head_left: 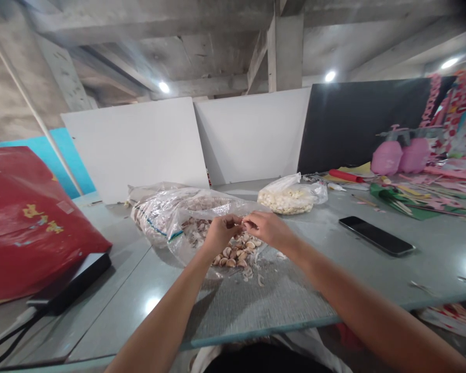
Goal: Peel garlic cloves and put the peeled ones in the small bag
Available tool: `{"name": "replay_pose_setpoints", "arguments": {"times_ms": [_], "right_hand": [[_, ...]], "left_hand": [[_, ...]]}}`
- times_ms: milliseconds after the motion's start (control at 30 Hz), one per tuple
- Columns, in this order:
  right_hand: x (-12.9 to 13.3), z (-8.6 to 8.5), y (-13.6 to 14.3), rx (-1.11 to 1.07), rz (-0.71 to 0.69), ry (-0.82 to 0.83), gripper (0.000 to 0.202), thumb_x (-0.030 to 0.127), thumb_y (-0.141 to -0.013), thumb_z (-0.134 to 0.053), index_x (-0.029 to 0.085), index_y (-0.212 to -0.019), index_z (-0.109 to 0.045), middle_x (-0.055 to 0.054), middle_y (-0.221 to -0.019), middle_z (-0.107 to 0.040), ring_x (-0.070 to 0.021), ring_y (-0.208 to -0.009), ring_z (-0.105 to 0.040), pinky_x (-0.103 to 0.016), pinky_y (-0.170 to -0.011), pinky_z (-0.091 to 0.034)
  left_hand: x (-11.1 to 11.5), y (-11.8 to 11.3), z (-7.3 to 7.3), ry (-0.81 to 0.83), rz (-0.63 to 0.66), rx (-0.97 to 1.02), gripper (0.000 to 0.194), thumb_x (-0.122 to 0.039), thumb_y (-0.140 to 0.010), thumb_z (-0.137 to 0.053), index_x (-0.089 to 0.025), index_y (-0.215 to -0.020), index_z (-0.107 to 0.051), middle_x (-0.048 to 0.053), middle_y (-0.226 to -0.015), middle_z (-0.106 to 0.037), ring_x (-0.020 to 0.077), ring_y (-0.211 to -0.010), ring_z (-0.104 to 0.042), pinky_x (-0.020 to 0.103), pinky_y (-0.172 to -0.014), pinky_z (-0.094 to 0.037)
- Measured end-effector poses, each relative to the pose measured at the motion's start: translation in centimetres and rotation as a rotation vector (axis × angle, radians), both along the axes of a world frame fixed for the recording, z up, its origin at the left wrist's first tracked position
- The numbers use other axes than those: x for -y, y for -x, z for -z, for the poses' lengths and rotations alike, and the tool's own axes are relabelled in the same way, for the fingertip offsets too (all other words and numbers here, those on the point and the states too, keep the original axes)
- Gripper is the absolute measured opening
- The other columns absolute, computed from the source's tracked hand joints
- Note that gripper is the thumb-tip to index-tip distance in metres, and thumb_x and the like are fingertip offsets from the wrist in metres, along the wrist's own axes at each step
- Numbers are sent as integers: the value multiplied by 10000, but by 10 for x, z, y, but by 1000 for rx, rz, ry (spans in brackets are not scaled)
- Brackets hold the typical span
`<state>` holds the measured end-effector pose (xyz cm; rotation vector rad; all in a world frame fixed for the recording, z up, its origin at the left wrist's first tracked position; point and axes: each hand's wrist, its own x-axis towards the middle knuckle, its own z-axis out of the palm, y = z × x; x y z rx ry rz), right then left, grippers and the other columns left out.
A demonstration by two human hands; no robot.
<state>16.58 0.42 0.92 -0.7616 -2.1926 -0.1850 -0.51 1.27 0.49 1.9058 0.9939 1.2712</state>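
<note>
My left hand (224, 231) and my right hand (264, 227) meet fingertip to fingertip above a pile of unpeeled garlic cloves (233, 255). The fingers of both are pinched together; whatever lies between them is too small to make out. The pile rests at the mouth of a large clear plastic bag (166, 207), which holds more garlic and lies on the grey table (241, 305). Bits of loose skin (248, 273) are scattered in front of the cloves. Behind my right hand sits a clear bag of pale peeled cloves (287, 201).
A black phone (376, 235) lies to the right. At the left are a red bag (34, 223) and a dark box with cables (72, 282). Pink spray bottles (387, 156) and coloured scraps (415, 199) fill the back right. White boards (140, 147) stand behind the table.
</note>
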Motion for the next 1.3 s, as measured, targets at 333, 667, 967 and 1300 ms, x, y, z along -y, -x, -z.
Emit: {"name": "replay_pose_setpoints", "arguments": {"times_ms": [333, 667, 967, 1300], "right_hand": [[1, -3, 4, -203, 15, 100, 109, 172, -771, -473, 166, -785, -581, -26, -753, -610, -116, -669, -530, -203, -614, -376], [-2, -5, -3, -341, 1, 84, 101, 201, -772, -485, 169, -774, -580, 5, -652, -565, -102, -606, -516, -201, -608, -399], [5, -15, -6, -226, -228, 107, 211, 275, -838, -493, 200, -975, -635, -36, -808, -617, -114, -671, -539, -216, -613, -413], [5, -13, -6, -264, -169, 122, 166, 266, -838, -486, 191, -929, -604, -34, -809, -592, -117, -700, -545, -210, -597, -437]], "left_hand": [[-2, -5, 3, -9, 70, 155, 243, -292, -636, -685, -116, -802, -663, 4, -589, -609, 84, -479, -521, 203, -477, -427], [6, -10, -3, 84, 105, 473, 362, -301, -586, -741, -134, -877, -608, -14, -649, -637, 88, -489, -573, 240, -527, -510], [7, -7, -5, 44, 103, 313, 285, -297, -570, -749, -111, -770, -668, 1, -600, -631, 78, -471, -543, 216, -496, -490], [10, -8, -6, 131, 110, 437, 390, -356, -641, -698, -140, -958, -623, -16, -667, -629, 75, -461, -556, 226, -512, -490]]}}
